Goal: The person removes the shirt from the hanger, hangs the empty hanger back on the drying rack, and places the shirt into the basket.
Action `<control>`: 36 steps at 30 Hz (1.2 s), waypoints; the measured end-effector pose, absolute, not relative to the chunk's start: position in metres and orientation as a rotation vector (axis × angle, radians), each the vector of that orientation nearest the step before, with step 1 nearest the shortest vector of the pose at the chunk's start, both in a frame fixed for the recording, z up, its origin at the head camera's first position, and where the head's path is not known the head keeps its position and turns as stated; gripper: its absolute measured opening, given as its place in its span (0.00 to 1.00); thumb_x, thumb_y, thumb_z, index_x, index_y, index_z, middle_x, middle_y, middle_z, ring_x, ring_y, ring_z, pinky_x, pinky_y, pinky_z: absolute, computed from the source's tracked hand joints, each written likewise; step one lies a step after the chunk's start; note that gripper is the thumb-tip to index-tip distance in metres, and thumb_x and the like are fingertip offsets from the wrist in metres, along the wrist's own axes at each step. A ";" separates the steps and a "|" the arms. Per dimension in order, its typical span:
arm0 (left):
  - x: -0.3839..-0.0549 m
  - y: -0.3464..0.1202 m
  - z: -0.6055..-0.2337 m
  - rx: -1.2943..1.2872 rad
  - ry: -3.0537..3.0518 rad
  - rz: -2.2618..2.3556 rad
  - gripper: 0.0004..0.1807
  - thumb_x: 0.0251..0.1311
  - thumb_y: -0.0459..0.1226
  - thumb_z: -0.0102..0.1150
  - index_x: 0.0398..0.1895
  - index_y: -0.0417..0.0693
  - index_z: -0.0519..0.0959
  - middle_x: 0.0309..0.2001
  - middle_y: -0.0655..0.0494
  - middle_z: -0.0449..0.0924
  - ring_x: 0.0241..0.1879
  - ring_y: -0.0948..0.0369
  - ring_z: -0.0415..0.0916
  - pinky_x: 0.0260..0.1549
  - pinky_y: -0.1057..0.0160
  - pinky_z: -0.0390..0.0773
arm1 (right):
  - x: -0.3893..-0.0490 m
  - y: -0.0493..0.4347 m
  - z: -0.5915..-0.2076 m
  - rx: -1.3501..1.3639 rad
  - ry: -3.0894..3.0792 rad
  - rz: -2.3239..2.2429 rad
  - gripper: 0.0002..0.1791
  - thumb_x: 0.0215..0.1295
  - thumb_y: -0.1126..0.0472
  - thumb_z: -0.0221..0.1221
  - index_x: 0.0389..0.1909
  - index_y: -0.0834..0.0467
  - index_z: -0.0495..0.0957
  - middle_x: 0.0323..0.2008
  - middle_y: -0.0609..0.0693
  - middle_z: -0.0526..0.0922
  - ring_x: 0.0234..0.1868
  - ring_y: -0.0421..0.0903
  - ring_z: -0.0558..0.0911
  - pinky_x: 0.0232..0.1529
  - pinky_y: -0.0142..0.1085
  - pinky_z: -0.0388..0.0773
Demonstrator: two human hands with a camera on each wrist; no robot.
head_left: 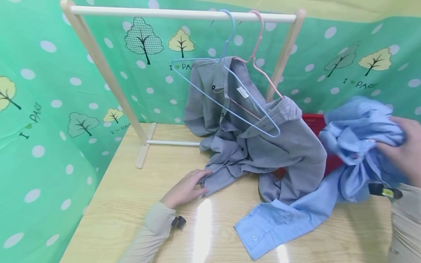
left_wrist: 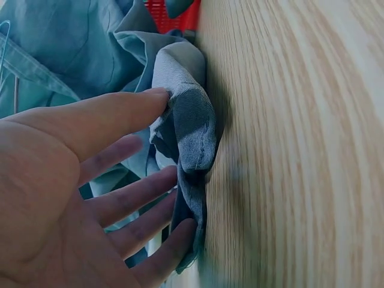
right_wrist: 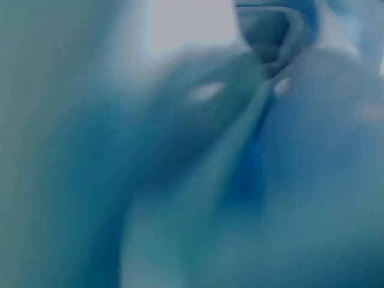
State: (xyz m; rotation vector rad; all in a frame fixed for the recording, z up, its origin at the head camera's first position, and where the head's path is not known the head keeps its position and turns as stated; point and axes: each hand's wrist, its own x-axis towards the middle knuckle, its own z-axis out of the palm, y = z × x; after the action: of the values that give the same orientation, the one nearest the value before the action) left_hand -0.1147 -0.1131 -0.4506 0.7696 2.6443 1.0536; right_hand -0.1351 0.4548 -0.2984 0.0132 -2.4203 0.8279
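Note:
A grey button-up shirt hangs slumped on the pink hanger, its lower part and sleeves lying on the table. My left hand is at a loose grey end of it; in the left wrist view the thumb and spread fingers touch the folded cloth without curling round it. At the right, my right hand grips a bunched light blue shirt, raised above the table, with one sleeve trailing across the tabletop. Blurred blue cloth fills the right wrist view, hiding the fingers.
A bare blue hanger hangs on the white rail in front of the grey shirt. Wooden posts carry the rail. Behind the shirts stands a red basket, mostly covered. Patterned green cloth backs the wooden table.

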 end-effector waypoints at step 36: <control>-0.115 -0.111 -0.454 0.777 2.676 1.040 0.28 0.62 0.40 0.65 0.65 0.47 0.73 0.62 0.50 0.75 0.64 0.52 0.70 0.66 0.51 0.69 | -0.150 0.436 -0.328 0.285 -2.921 0.414 0.19 0.63 0.66 0.62 0.51 0.72 0.73 0.52 0.76 0.72 0.54 0.74 0.67 0.52 0.71 0.62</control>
State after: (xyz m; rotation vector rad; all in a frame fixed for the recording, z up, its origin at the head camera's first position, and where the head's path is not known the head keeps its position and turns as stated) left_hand -0.1152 -0.1107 -0.4543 0.7766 2.6761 1.0402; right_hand -0.1503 0.4359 -0.3281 0.2847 -2.9209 0.4142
